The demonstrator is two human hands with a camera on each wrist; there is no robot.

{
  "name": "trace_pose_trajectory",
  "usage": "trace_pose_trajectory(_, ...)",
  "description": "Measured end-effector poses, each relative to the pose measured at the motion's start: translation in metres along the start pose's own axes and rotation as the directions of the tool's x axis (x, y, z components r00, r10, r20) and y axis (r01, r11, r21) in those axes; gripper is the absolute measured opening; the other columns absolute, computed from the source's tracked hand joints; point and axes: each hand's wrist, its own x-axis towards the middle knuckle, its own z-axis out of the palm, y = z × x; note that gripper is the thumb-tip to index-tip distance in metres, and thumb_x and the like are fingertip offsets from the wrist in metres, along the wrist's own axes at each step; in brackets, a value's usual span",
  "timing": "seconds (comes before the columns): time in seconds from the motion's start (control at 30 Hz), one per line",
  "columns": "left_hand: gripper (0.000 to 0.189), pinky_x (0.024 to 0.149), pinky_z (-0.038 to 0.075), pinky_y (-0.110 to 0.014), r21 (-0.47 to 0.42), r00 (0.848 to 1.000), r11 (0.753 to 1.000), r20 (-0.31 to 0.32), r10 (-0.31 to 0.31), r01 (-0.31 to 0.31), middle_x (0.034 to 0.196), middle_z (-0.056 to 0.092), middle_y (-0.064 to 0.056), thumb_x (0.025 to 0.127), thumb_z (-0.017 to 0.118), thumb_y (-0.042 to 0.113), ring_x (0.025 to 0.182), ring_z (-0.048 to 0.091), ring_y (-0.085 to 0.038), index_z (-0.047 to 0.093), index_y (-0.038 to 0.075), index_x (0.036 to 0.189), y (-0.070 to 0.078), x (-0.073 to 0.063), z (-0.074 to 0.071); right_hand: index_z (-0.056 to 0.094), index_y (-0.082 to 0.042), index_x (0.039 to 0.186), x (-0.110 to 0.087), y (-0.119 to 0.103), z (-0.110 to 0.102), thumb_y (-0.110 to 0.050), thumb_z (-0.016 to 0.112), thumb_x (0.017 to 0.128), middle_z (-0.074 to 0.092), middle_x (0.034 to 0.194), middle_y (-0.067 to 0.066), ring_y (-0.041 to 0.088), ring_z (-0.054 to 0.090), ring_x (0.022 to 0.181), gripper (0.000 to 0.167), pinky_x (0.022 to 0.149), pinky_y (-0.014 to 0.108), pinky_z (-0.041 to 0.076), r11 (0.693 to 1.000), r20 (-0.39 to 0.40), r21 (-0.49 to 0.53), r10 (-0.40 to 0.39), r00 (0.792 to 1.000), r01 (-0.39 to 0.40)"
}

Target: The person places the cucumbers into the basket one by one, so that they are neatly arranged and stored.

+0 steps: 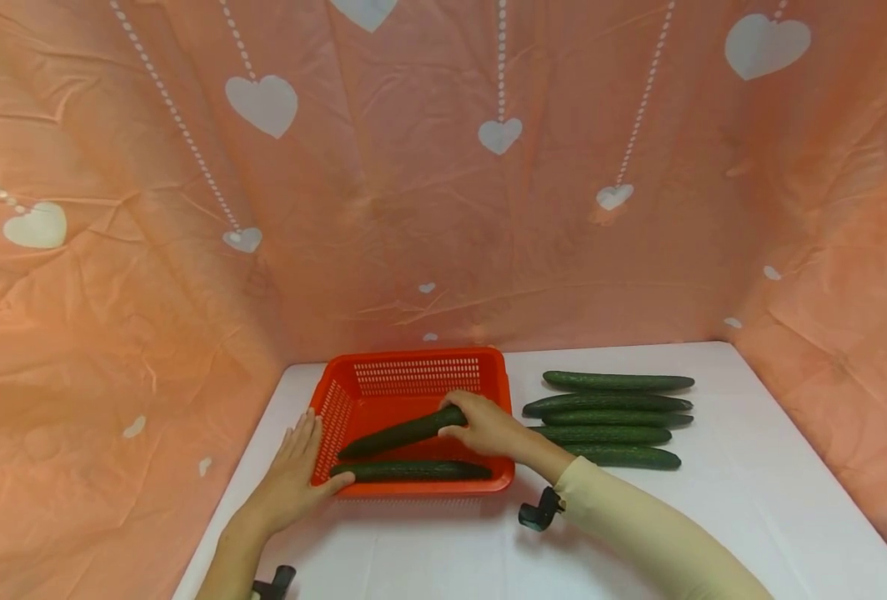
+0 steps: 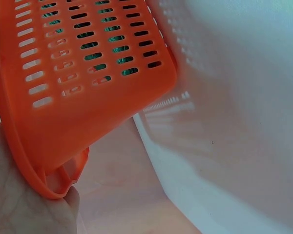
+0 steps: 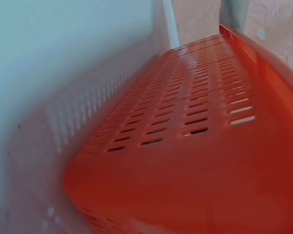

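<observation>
In the head view, a red plastic basket (image 1: 421, 490) with slotted walls stands on the table. My right hand (image 1: 483, 425) reaches over its right side and grips the right end of a dark green cucumber (image 1: 398, 435), which slants inside the basket. A second cucumber (image 1: 413, 471) lies along the front wall. My left hand (image 1: 293, 479) rests against the basket's left rim, fingers straight, thumb stretched over the front corner. From the left wrist, part of that hand (image 2: 24, 204) shows against the rim. The right wrist view has the basket's outer wall (image 3: 176, 180); the right hand is hidden there.
Right of the basket, several cucumbers (image 1: 616, 403) lie side by side on the white tabletop (image 1: 759, 467), the nearer ones partly behind my right forearm. Pink cloth (image 1: 443, 208) with white hearts hangs behind and on both sides.
</observation>
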Motion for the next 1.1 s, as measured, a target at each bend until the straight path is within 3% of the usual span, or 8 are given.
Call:
trace_pose_trajectory(0.2, 0.118, 0.134, -0.004, -0.056, -0.001, 1.0, 1.0, 0.005, -0.004, 0.004, 0.179, -0.004, -0.024, 0.097, 0.069, 0.065, 0.165, -0.005, -0.044, 0.009, -0.006, 0.169, 0.0, 0.0, 0.0, 0.068, -0.008, 0.118, 0.001, 0.0, 0.0, -0.025, 0.082, 0.097, 0.069, 0.106, 0.003, 0.02, 0.063, 0.095, 0.03, 0.09, 0.04, 0.058, 1.0, 0.027, -0.002, 0.011, 1.0, -0.011)
trace_pose_trajectory(0.33, 0.118, 0.133, -0.004, -0.056, -0.007, 1.0, 1.0, 0.014, -0.008, 0.008, 0.179, -0.005, -0.024, 0.097, 0.069, 0.065, 0.165, -0.006, -0.043, 0.008, -0.005, 0.169, 0.001, 0.0, -0.001, 0.07, -0.009, 0.112, 0.001, -0.001, 0.0, -0.025, 0.085, 0.094, 0.07, 0.098, 0.0, 0.018, 0.063, 0.09, 0.028, 0.084, 0.037, 0.057, 0.997, 0.049, -0.077, 0.016, 0.999, -0.012)
trace_pose_trajectory(0.53, 0.118, 0.133, -0.003, -0.057, -0.002, 1.0, 1.0, 0.009, 0.002, -0.002, 0.179, -0.004, -0.024, 0.097, 0.069, 0.066, 0.165, -0.006, -0.044, 0.009, -0.005, 0.169, 0.001, 0.003, -0.003, 0.078, -0.01, 0.11, 0.0, -0.002, 0.0, -0.025, 0.085, 0.093, 0.078, 0.102, 0.002, 0.023, 0.07, 0.097, 0.024, 0.104, 0.051, 0.053, 0.969, 0.108, -0.238, -0.038, 0.993, 0.063)
trace_pose_trajectory(0.73, 0.118, 0.132, 0.001, -0.062, 0.007, 1.0, 1.0, 0.003, 0.012, -0.012, 0.178, -0.004, -0.025, 0.097, 0.07, 0.064, 0.165, -0.005, -0.043, 0.009, -0.006, 0.169, -0.001, 0.005, -0.002, 0.076, -0.008, 0.122, -0.001, -0.002, -0.003, -0.022, 0.08, 0.099, 0.078, 0.117, 0.006, 0.024, 0.072, 0.111, 0.027, 0.108, 0.051, 0.055, 0.988, 0.135, -0.145, -0.03, 0.99, 0.05)
trace_pose_trajectory(0.93, 0.117, 0.134, -0.004, -0.055, 0.003, 1.0, 1.0, 0.001, 0.014, -0.014, 0.178, -0.004, -0.025, 0.097, 0.07, 0.064, 0.165, -0.004, -0.044, 0.01, -0.007, 0.169, -0.001, 0.003, -0.001, 0.073, -0.007, 0.127, -0.011, 0.0, -0.015, -0.02, 0.075, 0.103, 0.073, 0.126, 0.007, 0.027, 0.067, 0.122, 0.028, 0.109, 0.049, 0.055, 0.998, 0.058, -0.015, -0.058, 0.997, 0.058)
trace_pose_trajectory(1.1, 0.117, 0.134, -0.008, -0.049, -0.006, 1.0, 1.0, 0.006, 0.009, -0.008, 0.178, -0.004, -0.026, 0.097, 0.069, 0.063, 0.165, -0.004, -0.044, 0.01, -0.007, 0.169, 0.001, 0.001, -0.003, 0.072, -0.006, 0.129, -0.032, 0.011, -0.033, -0.017, 0.075, 0.102, 0.072, 0.128, 0.009, 0.029, 0.066, 0.124, 0.029, 0.111, 0.052, 0.053, 0.995, -0.087, 0.014, -0.1, 0.991, 0.102)
